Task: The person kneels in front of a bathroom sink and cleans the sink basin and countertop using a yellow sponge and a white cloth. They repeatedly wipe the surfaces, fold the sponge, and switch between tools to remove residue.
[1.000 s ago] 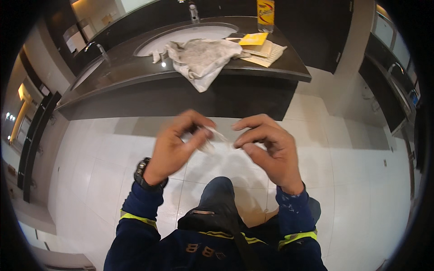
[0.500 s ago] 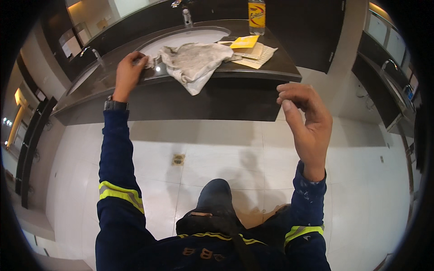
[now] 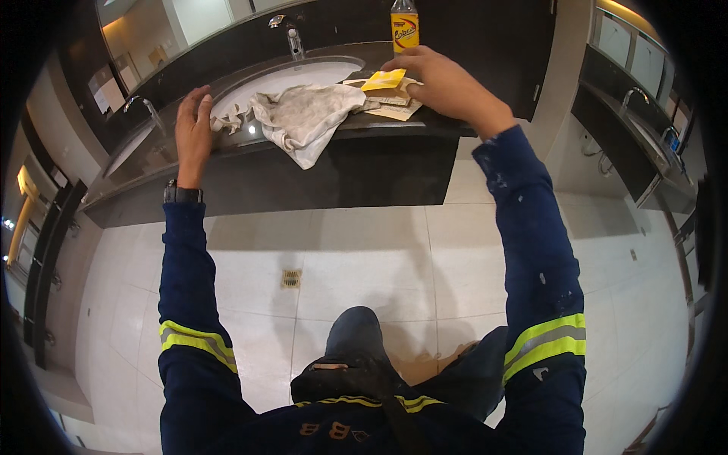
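A stained whitish rag point(image 3: 307, 114) lies on the dark counter point(image 3: 189, 163), one corner draped over its front edge. Left of it is a small crumpled whitish scrap point(image 3: 229, 121). My left hand point(image 3: 194, 130) is beside that scrap, fingers extended and holding nothing. My right hand point(image 3: 447, 85) reaches over the right end of a pile of papers point(image 3: 396, 110), thumb and fingers apart. On top of that pile sits a folded yellow packet or sheet point(image 3: 384, 80), close to my fingertips. Contact between my right fingers and the pile is hard to make out.
Behind the papers stands a clear bottle with a yellow label point(image 3: 405, 29). An oval white sink point(image 3: 284, 76) with a chrome faucet point(image 3: 288, 36) is set in the counter. Another faucet point(image 3: 144, 110) is at left. A floor drain point(image 3: 290, 278) lies below.
My right hand has moved from in front of the counter up and left to the papers. My left hand has let go of the crumpled scrap, its fingers opening.
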Demonstrator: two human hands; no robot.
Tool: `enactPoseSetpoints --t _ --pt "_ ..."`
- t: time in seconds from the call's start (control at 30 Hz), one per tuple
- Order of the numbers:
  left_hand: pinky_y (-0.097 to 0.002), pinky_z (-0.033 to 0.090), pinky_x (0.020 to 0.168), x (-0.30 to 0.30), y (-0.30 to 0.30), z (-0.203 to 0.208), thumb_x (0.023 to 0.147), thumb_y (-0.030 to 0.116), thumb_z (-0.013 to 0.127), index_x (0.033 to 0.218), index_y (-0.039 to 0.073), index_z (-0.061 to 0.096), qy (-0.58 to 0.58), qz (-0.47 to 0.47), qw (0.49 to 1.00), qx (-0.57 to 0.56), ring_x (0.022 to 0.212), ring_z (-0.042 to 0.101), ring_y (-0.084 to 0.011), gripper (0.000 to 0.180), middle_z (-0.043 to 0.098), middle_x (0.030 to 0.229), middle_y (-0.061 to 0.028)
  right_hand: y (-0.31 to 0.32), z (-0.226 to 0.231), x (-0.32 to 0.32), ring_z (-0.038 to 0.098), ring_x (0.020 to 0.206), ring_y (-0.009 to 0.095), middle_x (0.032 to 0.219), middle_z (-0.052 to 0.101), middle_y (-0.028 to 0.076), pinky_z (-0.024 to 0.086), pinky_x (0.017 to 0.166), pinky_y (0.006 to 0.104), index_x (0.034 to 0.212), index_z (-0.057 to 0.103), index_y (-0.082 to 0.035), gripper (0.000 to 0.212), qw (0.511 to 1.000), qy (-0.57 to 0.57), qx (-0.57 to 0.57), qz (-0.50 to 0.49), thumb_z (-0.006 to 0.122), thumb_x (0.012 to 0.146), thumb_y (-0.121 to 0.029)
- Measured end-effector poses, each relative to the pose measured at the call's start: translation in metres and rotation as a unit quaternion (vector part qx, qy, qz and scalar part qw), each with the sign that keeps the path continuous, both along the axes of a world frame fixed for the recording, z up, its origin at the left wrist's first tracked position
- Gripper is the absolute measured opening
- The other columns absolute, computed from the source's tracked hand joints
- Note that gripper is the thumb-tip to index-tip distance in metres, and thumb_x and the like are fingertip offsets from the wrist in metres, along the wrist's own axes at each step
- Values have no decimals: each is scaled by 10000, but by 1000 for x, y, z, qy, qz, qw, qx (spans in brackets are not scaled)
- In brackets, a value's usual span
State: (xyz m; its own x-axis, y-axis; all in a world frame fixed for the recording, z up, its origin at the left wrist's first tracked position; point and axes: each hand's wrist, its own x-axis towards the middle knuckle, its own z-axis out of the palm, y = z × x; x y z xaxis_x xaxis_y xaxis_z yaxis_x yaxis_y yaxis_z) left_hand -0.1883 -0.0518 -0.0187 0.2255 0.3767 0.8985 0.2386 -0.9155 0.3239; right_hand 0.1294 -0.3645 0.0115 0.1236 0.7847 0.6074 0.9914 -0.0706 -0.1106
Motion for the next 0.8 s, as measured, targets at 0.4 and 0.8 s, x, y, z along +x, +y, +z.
enactPoseSetpoints --t 0.4,0.8 --pt "-354 491 1003 90 -227 61 906 282 729 1304 76 627 84 -263 952 135 1182 615 -207 459 655 1269 -99 -60 2 -28 713 946 237 1137 719 99 559 862 338 1164 662 -33 267 906 203 343 140 618 975 -217" --pt "-220 468 621 133 -299 -15 916 95 705 948 -7 638 251 -512 768 -292 670 566 -33 127 671 794 0 -128 -145 -78 545 1291 287 1393 554 188 442 1087 364 1473 390 -18 608 562 631 346 407 577 999 -350"
